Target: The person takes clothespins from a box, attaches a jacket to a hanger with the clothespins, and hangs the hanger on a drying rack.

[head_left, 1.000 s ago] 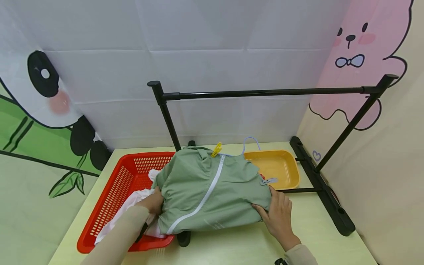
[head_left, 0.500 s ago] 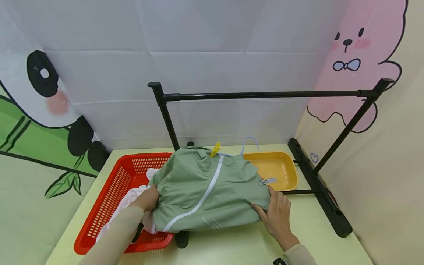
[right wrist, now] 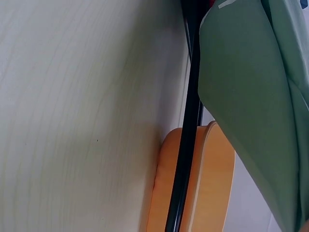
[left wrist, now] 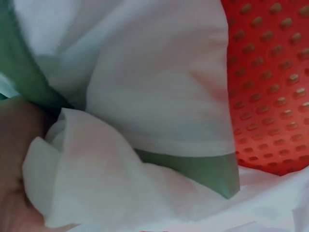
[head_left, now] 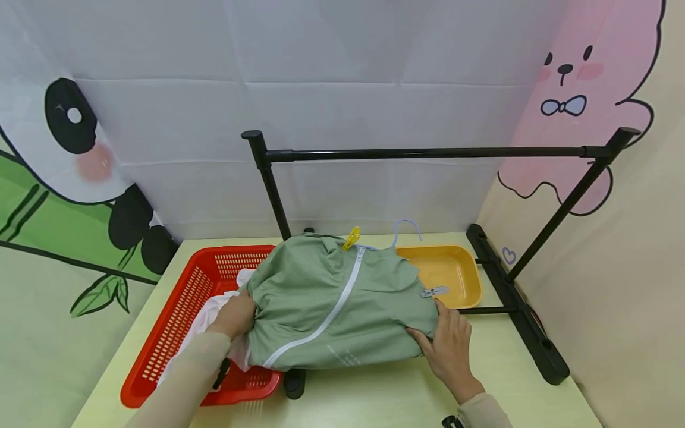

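A green zip-up jacket [head_left: 321, 309] with a white diagonal zipper [head_left: 342, 297] is stretched between my hands in the head view. My left hand [head_left: 235, 314] grips its left side over the red basket; the left wrist view shows whitish cloth [left wrist: 96, 169] with green edging bunched at that hand. At the jacket's lower right edge, my right hand [head_left: 448, 351] pinches the fabric between thumb and fingers. A blue hanger [head_left: 408, 223] shows its hook above the collar, beside a yellow clothespin [head_left: 351, 238]. A grey clip [head_left: 434, 292] sits at the right edge.
The red basket [head_left: 200, 267] holds pale pink cloth [head_left: 206, 312]. A yellow tray [head_left: 465, 276] stands behind the jacket at right. A black rack spans the scene, its top bar [head_left: 428, 154] above the jacket and its foot [head_left: 519, 309] on the right.
My left hand has shifted a little left and up, drawing the jacket's left side with it. My right hand keeps its hold almost in place.
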Demonstrator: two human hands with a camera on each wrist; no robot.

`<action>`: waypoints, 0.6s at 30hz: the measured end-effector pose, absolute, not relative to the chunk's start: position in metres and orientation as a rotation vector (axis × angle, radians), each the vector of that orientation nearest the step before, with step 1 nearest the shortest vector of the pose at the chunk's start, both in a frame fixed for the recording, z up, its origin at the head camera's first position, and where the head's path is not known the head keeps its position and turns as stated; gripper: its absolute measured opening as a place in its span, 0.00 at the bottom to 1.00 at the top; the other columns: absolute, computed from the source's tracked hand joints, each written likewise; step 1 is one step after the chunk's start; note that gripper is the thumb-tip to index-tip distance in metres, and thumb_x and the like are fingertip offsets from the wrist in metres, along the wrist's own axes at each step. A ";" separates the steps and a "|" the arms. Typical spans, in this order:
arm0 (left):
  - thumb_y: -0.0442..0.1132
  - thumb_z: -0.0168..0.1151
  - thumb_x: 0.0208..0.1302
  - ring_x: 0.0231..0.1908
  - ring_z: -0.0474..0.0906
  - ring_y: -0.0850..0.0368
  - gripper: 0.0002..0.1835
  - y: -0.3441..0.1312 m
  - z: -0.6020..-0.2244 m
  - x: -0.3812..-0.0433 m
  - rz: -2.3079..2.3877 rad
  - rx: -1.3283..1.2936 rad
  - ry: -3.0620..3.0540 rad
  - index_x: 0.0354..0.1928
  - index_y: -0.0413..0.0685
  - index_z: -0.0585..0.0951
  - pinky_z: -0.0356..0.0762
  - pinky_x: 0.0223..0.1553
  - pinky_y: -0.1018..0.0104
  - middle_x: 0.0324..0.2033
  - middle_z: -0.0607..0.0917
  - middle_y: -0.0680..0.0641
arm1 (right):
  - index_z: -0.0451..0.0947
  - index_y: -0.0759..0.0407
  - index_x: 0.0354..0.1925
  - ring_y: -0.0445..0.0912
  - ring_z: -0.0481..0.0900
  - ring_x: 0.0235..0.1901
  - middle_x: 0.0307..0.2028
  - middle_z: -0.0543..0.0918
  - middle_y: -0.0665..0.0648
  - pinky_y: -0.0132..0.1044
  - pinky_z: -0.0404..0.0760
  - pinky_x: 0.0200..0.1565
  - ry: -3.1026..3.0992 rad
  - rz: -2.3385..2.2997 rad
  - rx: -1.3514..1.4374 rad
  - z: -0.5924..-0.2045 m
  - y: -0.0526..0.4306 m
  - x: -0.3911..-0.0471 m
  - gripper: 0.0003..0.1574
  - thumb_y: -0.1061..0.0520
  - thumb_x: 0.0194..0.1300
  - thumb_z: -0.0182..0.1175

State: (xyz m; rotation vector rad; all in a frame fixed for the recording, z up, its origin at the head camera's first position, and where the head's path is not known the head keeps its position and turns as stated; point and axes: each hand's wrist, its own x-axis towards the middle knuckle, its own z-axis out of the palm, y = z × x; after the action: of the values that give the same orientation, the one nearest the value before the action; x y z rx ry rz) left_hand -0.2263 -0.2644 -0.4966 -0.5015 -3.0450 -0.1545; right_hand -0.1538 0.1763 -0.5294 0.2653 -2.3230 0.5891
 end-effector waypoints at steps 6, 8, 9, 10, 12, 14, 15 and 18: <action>0.26 0.56 0.56 0.30 0.78 0.31 0.07 -0.267 -0.499 -0.227 -0.218 -0.405 -3.037 0.33 0.23 0.74 0.79 0.29 0.40 0.29 0.75 0.34 | 0.65 0.74 0.61 0.56 0.58 0.30 0.35 0.67 0.67 0.50 0.58 0.38 -2.314 0.588 0.268 -0.531 0.177 -0.154 0.60 0.20 0.64 0.40; 0.27 0.54 0.58 0.32 0.78 0.30 0.08 -0.267 -0.499 -0.227 -0.241 -0.371 -3.048 0.34 0.24 0.73 0.79 0.30 0.39 0.30 0.75 0.34 | 0.64 0.74 0.61 0.56 0.58 0.30 0.35 0.67 0.67 0.50 0.58 0.38 -2.315 0.588 0.265 -0.530 0.177 -0.154 0.60 0.20 0.64 0.40; 0.28 0.54 0.58 0.33 0.77 0.30 0.08 -0.268 -0.499 -0.228 -0.244 -0.357 -3.056 0.34 0.24 0.73 0.78 0.30 0.39 0.30 0.75 0.34 | 0.64 0.74 0.61 0.56 0.58 0.30 0.35 0.67 0.67 0.50 0.58 0.38 -2.316 0.590 0.265 -0.530 0.177 -0.154 0.60 0.20 0.64 0.40; 0.28 0.53 0.59 0.34 0.77 0.30 0.08 -0.268 -0.499 -0.228 -0.250 -0.341 -3.065 0.35 0.25 0.73 0.78 0.31 0.38 0.31 0.75 0.33 | 0.64 0.74 0.61 0.56 0.58 0.30 0.35 0.67 0.67 0.50 0.58 0.38 -2.319 0.589 0.264 -0.530 0.177 -0.154 0.60 0.20 0.64 0.40; 0.29 0.52 0.60 0.36 0.76 0.30 0.09 -0.269 -0.499 -0.229 -0.248 -0.308 -3.075 0.37 0.25 0.74 0.78 0.32 0.37 0.33 0.75 0.33 | 0.64 0.74 0.62 0.56 0.58 0.30 0.35 0.67 0.67 0.50 0.58 0.38 -2.325 0.592 0.260 -0.530 0.177 -0.154 0.60 0.20 0.64 0.39; 0.30 0.52 0.61 0.38 0.76 0.30 0.09 -0.269 -0.498 -0.229 -0.235 -0.276 -3.078 0.38 0.27 0.75 0.77 0.32 0.36 0.34 0.76 0.33 | 0.64 0.74 0.62 0.56 0.58 0.30 0.35 0.67 0.67 0.51 0.58 0.38 -2.331 0.595 0.258 -0.530 0.177 -0.153 0.60 0.20 0.64 0.39; 0.30 0.52 0.61 0.38 0.76 0.30 0.10 -0.268 -0.497 -0.229 -0.225 -0.263 -3.078 0.39 0.27 0.75 0.77 0.33 0.35 0.34 0.76 0.33 | 0.64 0.73 0.62 0.56 0.58 0.30 0.35 0.67 0.67 0.51 0.58 0.38 -2.333 0.596 0.257 -0.530 0.177 -0.153 0.60 0.20 0.64 0.39; 0.31 0.52 0.62 0.40 0.75 0.29 0.11 -0.267 -0.494 -0.229 -0.189 -0.232 -3.068 0.41 0.28 0.76 0.75 0.35 0.32 0.36 0.77 0.32 | 0.64 0.73 0.61 0.56 0.58 0.30 0.35 0.66 0.67 0.51 0.58 0.38 -2.336 0.600 0.253 -0.530 0.177 -0.153 0.60 0.20 0.64 0.39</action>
State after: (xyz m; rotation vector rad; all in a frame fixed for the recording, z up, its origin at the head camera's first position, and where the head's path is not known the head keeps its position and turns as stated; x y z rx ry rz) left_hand -0.2292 -0.2668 -0.4936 -0.2318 -3.0681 -0.1886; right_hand -0.1530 0.1775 -0.5302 0.2532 -2.3360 0.5996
